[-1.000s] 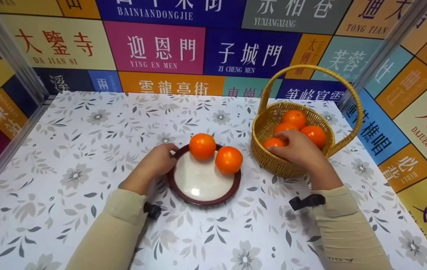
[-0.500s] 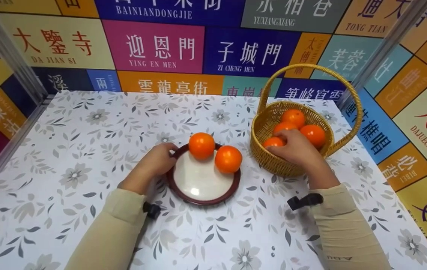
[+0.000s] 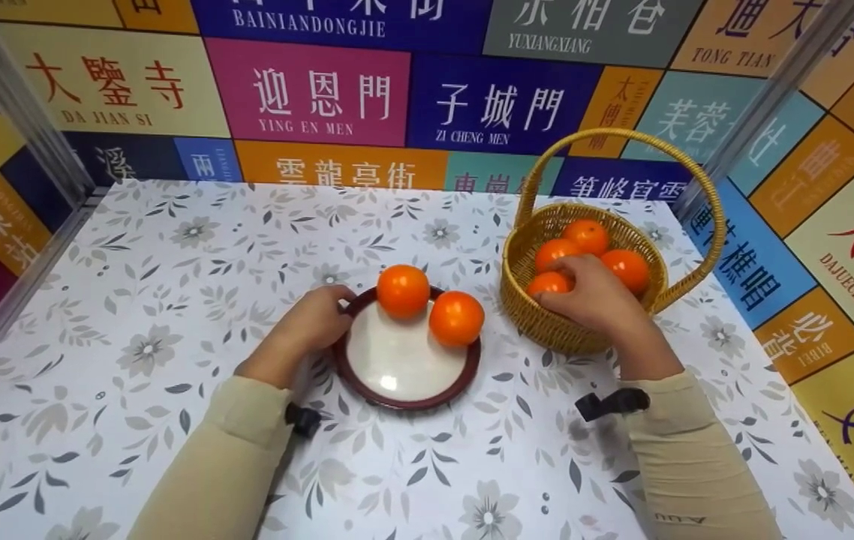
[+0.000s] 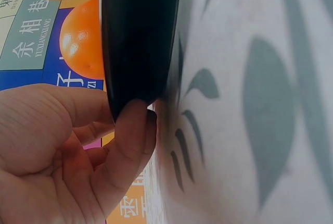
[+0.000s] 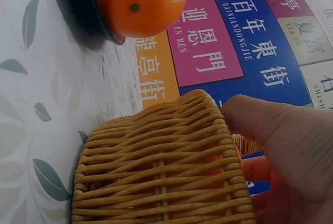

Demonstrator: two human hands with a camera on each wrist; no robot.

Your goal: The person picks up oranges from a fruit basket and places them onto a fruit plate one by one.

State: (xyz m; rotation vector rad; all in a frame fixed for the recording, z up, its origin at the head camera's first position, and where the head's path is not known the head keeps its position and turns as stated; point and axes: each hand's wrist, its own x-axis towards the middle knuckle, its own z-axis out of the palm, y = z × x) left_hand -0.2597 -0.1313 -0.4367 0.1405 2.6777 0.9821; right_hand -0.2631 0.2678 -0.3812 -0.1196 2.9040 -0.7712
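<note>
In the head view my left hand [image 3: 318,319] pinches the left rim of a cream plate [image 3: 397,367] with a dark brown edge. The left wrist view shows the thumb and fingers [image 4: 132,130] gripping the plate's dark rim [image 4: 138,36] close above the tablecloth. Two oranges [image 3: 403,292] sit on the plate's far and right side. My right hand [image 3: 599,296] reaches over the near rim of a wicker basket [image 3: 547,330] and grips an orange [image 3: 548,283] inside; its fingertips are mostly hidden. Several other oranges [image 3: 626,270] lie around it in the basket.
A tall arched handle [image 3: 622,133] rises over the basket. The table has a white floral cloth [image 3: 209,255]. Printed panels [image 3: 314,97] close off the back and sides, with clear corner posts. Each sleeve cuff carries a black wrist mount [image 3: 611,403].
An orange beside the right hand in the basket has shifted slightly to the left. The left hand, the plate and its two oranges stay in place.
</note>
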